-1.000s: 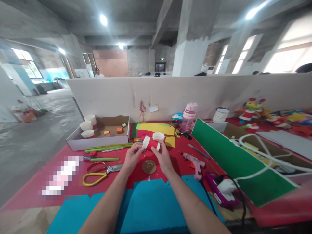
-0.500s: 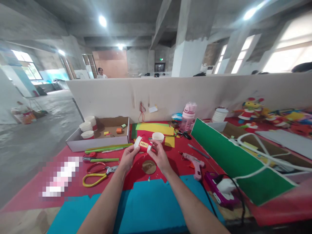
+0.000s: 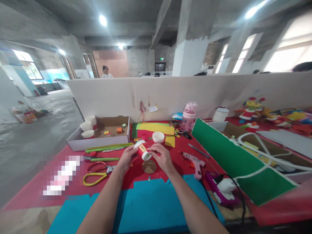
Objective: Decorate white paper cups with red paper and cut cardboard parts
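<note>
A white paper cup [image 3: 142, 150] wrapped in red paper, with a yellow patch on its side, is held tilted above the red table covering. My left hand [image 3: 127, 158] grips its left side near the rim. The fingers of my right hand [image 3: 161, 157] are pinched together at its right side, touching the wrap. Just behind stands a white paper cup stack [image 3: 158, 137]. Below the hands lies a round brown cardboard disc [image 3: 149, 166]. Scissors [image 3: 97, 174] with red and yellow handles lie left of my left hand.
A pink glue gun [image 3: 195, 162] and a purple power strip [image 3: 220, 191] with cables lie at right, beside a green-sided box [image 3: 234, 159]. An open cardboard box [image 3: 97, 143] holding paper cups stands at left. Blue sheets [image 3: 148, 204] cover the front.
The cup has turned in my hands, its narrow end swinging down and towards me. My right hand has shifted slightly lower and its fingers have come together.
</note>
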A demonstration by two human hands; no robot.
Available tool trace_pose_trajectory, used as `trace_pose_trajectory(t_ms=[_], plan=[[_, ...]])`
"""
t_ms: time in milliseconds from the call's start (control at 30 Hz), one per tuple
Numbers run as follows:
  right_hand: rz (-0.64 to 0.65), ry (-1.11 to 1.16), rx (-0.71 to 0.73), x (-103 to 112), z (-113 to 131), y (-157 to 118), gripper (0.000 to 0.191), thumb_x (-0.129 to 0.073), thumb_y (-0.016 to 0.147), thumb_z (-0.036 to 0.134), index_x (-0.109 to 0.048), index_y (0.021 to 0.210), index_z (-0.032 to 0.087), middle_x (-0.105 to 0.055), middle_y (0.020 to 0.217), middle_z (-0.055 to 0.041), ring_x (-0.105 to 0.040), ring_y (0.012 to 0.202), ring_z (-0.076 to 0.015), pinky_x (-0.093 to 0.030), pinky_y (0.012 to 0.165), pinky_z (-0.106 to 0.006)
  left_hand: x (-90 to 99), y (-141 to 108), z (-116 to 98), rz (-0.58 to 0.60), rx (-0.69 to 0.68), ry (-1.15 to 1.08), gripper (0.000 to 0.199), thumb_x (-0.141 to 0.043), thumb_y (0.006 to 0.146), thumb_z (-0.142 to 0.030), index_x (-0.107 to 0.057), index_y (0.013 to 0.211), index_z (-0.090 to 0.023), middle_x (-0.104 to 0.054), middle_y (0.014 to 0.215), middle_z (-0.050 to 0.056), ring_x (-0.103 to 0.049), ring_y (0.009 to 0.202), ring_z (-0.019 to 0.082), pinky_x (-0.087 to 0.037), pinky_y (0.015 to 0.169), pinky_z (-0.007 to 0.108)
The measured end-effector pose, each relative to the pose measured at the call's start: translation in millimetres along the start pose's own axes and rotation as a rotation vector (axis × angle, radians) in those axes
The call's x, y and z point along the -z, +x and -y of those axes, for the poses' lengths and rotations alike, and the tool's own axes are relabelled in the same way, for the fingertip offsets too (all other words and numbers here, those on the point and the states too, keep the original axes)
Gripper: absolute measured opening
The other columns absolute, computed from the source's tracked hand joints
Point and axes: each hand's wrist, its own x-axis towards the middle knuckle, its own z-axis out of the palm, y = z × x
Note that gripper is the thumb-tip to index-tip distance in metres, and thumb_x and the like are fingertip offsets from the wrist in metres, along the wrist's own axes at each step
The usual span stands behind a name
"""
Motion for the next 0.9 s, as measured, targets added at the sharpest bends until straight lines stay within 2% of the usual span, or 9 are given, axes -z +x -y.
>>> trace_pose_trajectory(t_ms=[133,333,433,567,700,800,900], plan=[[0.051,0.012,0.014,-2,0,-1,0.013,-0.064,0.081,0.036,-0.072,0.08,0.026,-0.066,0.082,-0.0039,-0.06,0.082,-0.0203,-0.048,0.078,-0.035,3.0,0,-1,-0.024,0.066,0.01,0.03,-0.077,0.065,-0.033,-0.07,0.084,-0.01,-0.069,0.07,0.005,-0.06,0.059,0.012,-0.045,0.058,0.022],[0.078,-0.178,0.057,-5,2,-5,0.017,-0.05,0.089,0.029,-0.063,0.08,0.022,-0.058,0.079,-0.0037,-0.054,0.078,-0.0185,-0.042,0.073,-0.031,-0.4,-1,1,-0.028,0.113,0.046,0.033,-0.076,0.065,-0.035,-0.07,0.086,-0.011,-0.065,0.063,0.003,-0.054,0.05,0.01,-0.039,0.049,0.02],[0.085,-0.204,0.052,-9,1,-7,0.018,-0.047,0.09,0.027,-0.058,0.078,0.021,-0.056,0.079,-0.0034,-0.053,0.078,-0.0182,-0.041,0.073,-0.03,-1.3,-2,1,-0.032,0.118,0.051,0.031,-0.077,0.065,-0.033,-0.07,0.086,-0.011,-0.065,0.062,0.002,-0.054,0.049,0.009,-0.039,0.048,0.019],[-0.003,-0.052,-0.116,-12,-9,-7,0.021,-0.047,0.09,0.036,-0.054,0.076,0.021,-0.056,0.072,-0.0008,-0.053,0.07,-0.0167,-0.042,0.068,-0.028,-1.9,-3,0,0.003,0.079,-0.002,0.029,-0.077,0.065,-0.03,-0.069,0.086,-0.011,-0.068,0.069,0.004,-0.061,0.06,0.012,-0.046,0.058,0.021],[-0.151,0.284,-0.358,-13,-24,-4,0.022,-0.055,0.083,0.044,-0.055,0.087,0.022,-0.056,0.066,0.0024,-0.054,0.058,-0.0146,-0.045,0.056,-0.026,-4.8,-1,-2,-0.002,-0.111,-0.123,0.031,-0.074,0.07,-0.031,-0.068,0.095,-0.015,-0.071,0.089,0.006,-0.065,0.077,0.016,-0.051,0.073,0.027],[-0.194,0.401,-0.434,-13,-31,-3,0.029,-0.066,0.074,0.041,-0.06,0.093,0.021,-0.062,0.076,0.0001,-0.06,0.067,-0.0162,-0.051,0.065,-0.03,-6.4,1,-2,-0.021,-0.216,-0.178,0.033,-0.074,0.071,-0.029,-0.066,0.101,-0.018,-0.07,0.101,0.006,-0.065,0.09,0.018,-0.05,0.083,0.033],[-0.184,0.322,-0.447,-13,-30,-4,0.025,-0.069,0.07,0.041,-0.065,0.083,0.019,-0.066,0.08,-0.0028,-0.061,0.075,-0.0191,-0.052,0.072,-0.034,-7.5,1,0,-0.013,-0.21,-0.178,0.036,-0.074,0.071,-0.029,-0.065,0.104,-0.019,-0.07,0.102,0.006,-0.065,0.093,0.021,-0.05,0.086,0.036]])
